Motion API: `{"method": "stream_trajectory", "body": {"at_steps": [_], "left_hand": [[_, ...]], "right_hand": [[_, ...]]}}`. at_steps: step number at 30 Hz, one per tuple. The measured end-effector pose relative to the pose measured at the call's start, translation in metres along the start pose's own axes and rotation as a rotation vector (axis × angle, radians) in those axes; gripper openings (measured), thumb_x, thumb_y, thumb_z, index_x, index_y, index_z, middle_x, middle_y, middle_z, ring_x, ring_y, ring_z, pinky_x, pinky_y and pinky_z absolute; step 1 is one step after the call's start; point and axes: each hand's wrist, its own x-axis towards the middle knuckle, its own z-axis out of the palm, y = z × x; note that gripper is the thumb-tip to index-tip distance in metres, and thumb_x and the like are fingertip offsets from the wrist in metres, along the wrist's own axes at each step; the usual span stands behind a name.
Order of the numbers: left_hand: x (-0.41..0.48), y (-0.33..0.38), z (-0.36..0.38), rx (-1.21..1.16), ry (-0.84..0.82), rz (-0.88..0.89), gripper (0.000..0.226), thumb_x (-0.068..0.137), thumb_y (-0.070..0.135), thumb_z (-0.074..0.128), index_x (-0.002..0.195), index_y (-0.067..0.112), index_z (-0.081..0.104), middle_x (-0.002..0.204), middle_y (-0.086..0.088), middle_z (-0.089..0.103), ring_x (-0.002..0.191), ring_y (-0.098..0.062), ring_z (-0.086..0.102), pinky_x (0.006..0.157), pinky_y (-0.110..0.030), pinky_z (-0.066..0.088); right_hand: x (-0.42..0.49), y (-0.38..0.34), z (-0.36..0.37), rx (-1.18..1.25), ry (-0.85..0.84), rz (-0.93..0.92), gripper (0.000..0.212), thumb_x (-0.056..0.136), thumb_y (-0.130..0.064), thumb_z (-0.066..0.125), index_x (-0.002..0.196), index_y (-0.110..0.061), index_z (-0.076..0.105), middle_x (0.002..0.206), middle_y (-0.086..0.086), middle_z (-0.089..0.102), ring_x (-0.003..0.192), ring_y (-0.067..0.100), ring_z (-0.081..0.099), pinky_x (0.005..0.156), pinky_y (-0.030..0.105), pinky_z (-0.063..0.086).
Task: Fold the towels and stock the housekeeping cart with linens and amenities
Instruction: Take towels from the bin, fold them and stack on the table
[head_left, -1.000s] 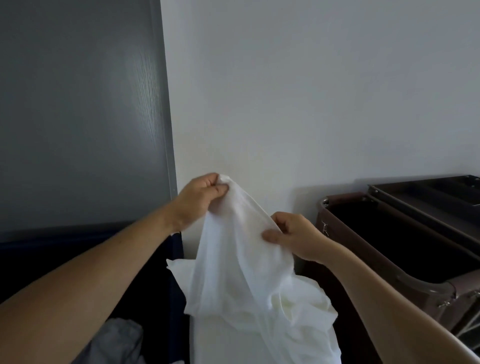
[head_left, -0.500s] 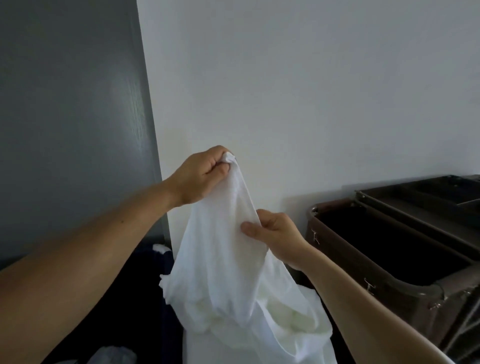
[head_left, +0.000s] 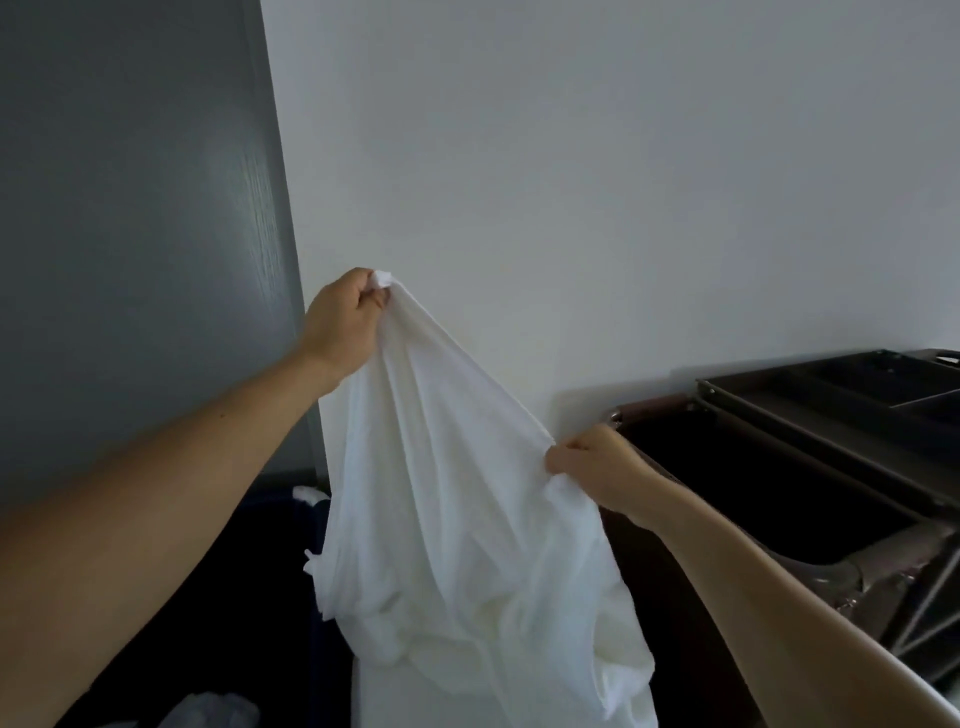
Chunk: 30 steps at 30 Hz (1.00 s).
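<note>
Towel (head_left: 457, 493), one: left hand (head_left: 340, 327), right hand (head_left: 597, 462)

White towel (head_left: 457, 499) hangs bunched and creased — raised before the wall

text: none can be read | labels, brands: none are made out on the white linen (head_left: 457, 493), the housekeeping cart (head_left: 753, 413) or the wall (head_left: 571, 156) | numbers, signs: none are legible

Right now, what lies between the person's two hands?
In the head view, only the white towel lies there: its edge slopes from the higher left hand down to the right hand, and both hands grip it.
</note>
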Motion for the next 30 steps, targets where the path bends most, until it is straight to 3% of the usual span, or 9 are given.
{"method": "stream_trajectory", "body": {"at_steps": [3,6,9,14,18,20,23,27,30], "left_hand": [[0.017,0.014,0.004,-0.056,0.089,-0.056,0.017,0.1,0.022,0.049,0.094,0.014,0.063,0.084,0.001,0.058,0.074,-0.015,0.05,0.052,-0.015,0.032],[0.023,0.021,0.008,-0.065,0.084,-0.043,0.015,0.1,0.02,0.049,0.087,0.016,0.057,0.076,0.006,0.054,0.066,-0.008,0.047,0.049,-0.008,0.032],[0.032,0.015,0.003,-0.076,0.124,-0.102,0.018,0.099,0.022,0.05,0.1,0.01,0.063,0.091,-0.001,0.058,0.081,-0.015,0.051,0.06,-0.022,0.031],[0.026,0.003,0.004,-0.06,-0.003,-0.095,0.014,0.1,0.022,0.051,0.094,0.014,0.061,0.092,-0.005,0.058,0.084,-0.019,0.051,0.07,-0.028,0.038],[0.017,0.0,0.008,-0.1,-0.031,-0.108,0.021,0.1,0.022,0.05,0.105,0.008,0.066,0.098,-0.002,0.059,0.088,-0.017,0.052,0.067,-0.024,0.039],[0.015,-0.002,0.005,-0.076,-0.038,-0.103,0.024,0.1,0.021,0.05,0.115,0.008,0.066,0.105,0.002,0.06,0.094,-0.014,0.053,0.068,-0.017,0.036],[0.012,-0.008,0.004,-0.06,-0.045,-0.116,0.025,0.101,0.02,0.05,0.115,0.006,0.065,0.115,-0.009,0.065,0.101,-0.023,0.057,0.075,-0.021,0.036],[0.012,-0.02,-0.001,-0.063,-0.008,-0.174,0.021,0.101,0.018,0.051,0.103,0.002,0.064,0.107,-0.023,0.064,0.086,-0.022,0.053,0.064,-0.018,0.036],[0.007,-0.02,0.0,-0.057,-0.032,-0.187,0.019,0.1,0.019,0.051,0.094,0.005,0.062,0.096,-0.017,0.062,0.081,-0.024,0.057,0.064,-0.023,0.043]], "right_hand": [[-0.01,0.014,0.021,-0.198,-0.254,0.025,0.02,0.087,-0.02,0.069,0.086,0.0,0.07,0.082,0.011,0.066,0.075,0.026,0.063,0.067,0.03,0.047],[-0.012,0.02,0.017,-0.198,-0.196,-0.027,0.022,0.091,-0.023,0.068,0.099,-0.003,0.068,0.104,0.015,0.07,0.098,0.032,0.067,0.086,0.038,0.053],[-0.014,0.019,-0.006,-0.007,-0.049,-0.09,0.016,0.09,-0.029,0.071,0.085,-0.015,0.064,0.09,0.005,0.069,0.084,0.025,0.067,0.078,0.037,0.053],[-0.027,0.048,0.001,-0.138,-0.284,0.021,0.023,0.098,-0.046,0.056,0.082,-0.029,0.053,0.081,-0.015,0.059,0.074,-0.002,0.058,0.063,0.013,0.04],[-0.029,0.073,0.009,0.046,-0.338,0.062,0.025,0.099,-0.05,0.048,0.09,-0.029,0.055,0.086,-0.021,0.061,0.087,-0.002,0.06,0.078,0.017,0.043],[-0.028,0.087,0.017,-0.012,-0.3,0.058,0.026,0.099,-0.049,0.048,0.095,-0.024,0.056,0.094,-0.008,0.058,0.091,0.009,0.059,0.079,0.02,0.045],[-0.026,0.094,0.015,-0.034,-0.073,-0.024,0.019,0.094,-0.041,0.062,0.089,-0.023,0.06,0.084,-0.008,0.057,0.073,0.003,0.057,0.06,0.009,0.043],[-0.033,0.092,-0.007,-0.071,0.291,-0.264,0.009,0.087,-0.023,0.075,0.094,-0.028,0.079,0.086,-0.015,0.062,0.081,0.001,0.06,0.068,0.004,0.041],[-0.045,0.096,0.006,-0.269,0.25,-0.424,0.01,0.089,-0.019,0.072,0.083,-0.021,0.08,0.084,-0.014,0.062,0.078,0.005,0.062,0.07,0.011,0.046]]}}
